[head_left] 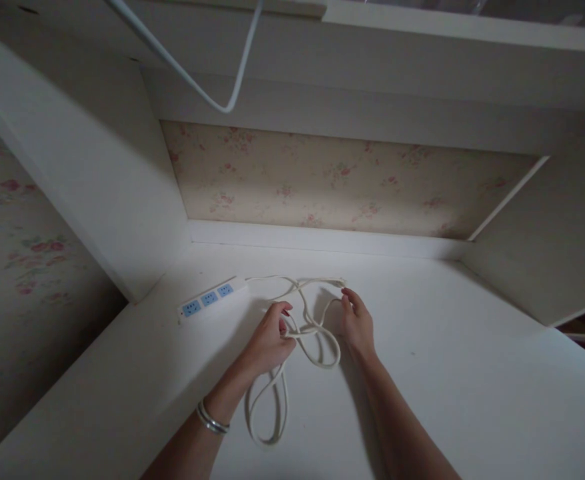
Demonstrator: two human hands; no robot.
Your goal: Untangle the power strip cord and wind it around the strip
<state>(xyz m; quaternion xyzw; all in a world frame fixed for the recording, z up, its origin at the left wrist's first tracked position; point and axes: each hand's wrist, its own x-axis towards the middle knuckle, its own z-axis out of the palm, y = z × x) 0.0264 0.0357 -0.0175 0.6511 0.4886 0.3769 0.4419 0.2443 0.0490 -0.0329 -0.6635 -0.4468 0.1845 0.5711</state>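
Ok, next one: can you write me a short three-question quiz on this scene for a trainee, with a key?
1. How many square blue socket panels show on the long white power strip?
a) two
b) three
c) five

2. True or false: in the picture, the power strip lies further left than the bare left hand.

3. Fill in the blank: the fingers of the left hand hold a cream-white, loosely looped ____.

Key:
1. b, three
2. True
3. Cable
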